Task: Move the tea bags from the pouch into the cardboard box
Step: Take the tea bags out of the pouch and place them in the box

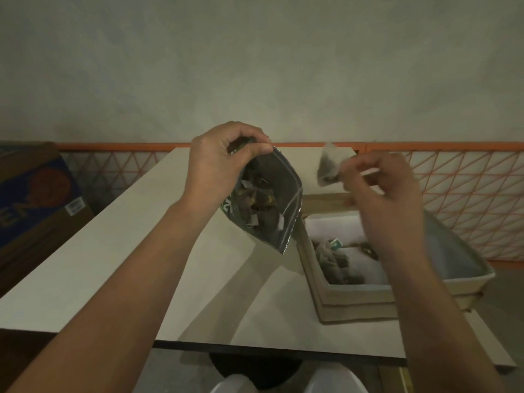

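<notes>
My left hand (218, 163) pinches the top edge of a silver pouch (286, 199) and holds it up over the white table (141, 251). The pouch hangs open towards me, with several tea bags (259, 198) visible inside. My right hand (380, 191) is blurred; it pinches one pyramid tea bag (329, 168) in the air, to the right of the pouch and above the back of the cardboard box (357, 302). The open box stands on the table's right side, white inside, with several tea bags (337, 262) lying in it.
An orange lattice fence (467, 199) runs behind the table. A large brown and blue carton (34, 205) stands at the left. A grey wall fills the upper view. Below the table's front edge are a dark round base (255, 370) and two white rounded shapes.
</notes>
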`<state>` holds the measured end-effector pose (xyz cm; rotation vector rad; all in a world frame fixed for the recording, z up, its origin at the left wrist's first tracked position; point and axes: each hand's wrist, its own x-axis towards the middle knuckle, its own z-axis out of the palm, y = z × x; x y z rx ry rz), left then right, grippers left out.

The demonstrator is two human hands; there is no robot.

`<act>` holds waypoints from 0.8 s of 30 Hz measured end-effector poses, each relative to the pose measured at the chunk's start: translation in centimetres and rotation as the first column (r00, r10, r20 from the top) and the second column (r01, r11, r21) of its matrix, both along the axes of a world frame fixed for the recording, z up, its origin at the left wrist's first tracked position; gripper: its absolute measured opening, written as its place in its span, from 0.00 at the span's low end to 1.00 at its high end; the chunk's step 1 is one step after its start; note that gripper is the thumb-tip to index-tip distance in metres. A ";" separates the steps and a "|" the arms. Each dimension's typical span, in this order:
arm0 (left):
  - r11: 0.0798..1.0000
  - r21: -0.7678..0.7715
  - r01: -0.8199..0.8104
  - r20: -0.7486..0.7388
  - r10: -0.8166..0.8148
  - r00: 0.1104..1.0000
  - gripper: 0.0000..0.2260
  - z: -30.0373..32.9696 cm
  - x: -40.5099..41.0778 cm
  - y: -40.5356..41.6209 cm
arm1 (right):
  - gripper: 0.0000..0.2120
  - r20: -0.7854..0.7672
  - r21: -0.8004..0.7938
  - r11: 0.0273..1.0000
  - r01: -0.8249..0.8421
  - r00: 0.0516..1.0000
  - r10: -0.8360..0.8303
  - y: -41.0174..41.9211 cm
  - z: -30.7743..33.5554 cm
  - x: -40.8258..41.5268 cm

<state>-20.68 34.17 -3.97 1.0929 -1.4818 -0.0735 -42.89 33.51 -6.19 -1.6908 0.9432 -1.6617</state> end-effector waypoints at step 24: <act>1.000 0.004 0.031 -0.044 -0.031 0.999 0.09 -0.4 0.0 0.1 | 0.14 -0.822 0.470 0.875 0.119 0.419 0.385 -2.0 -4.2 -1.7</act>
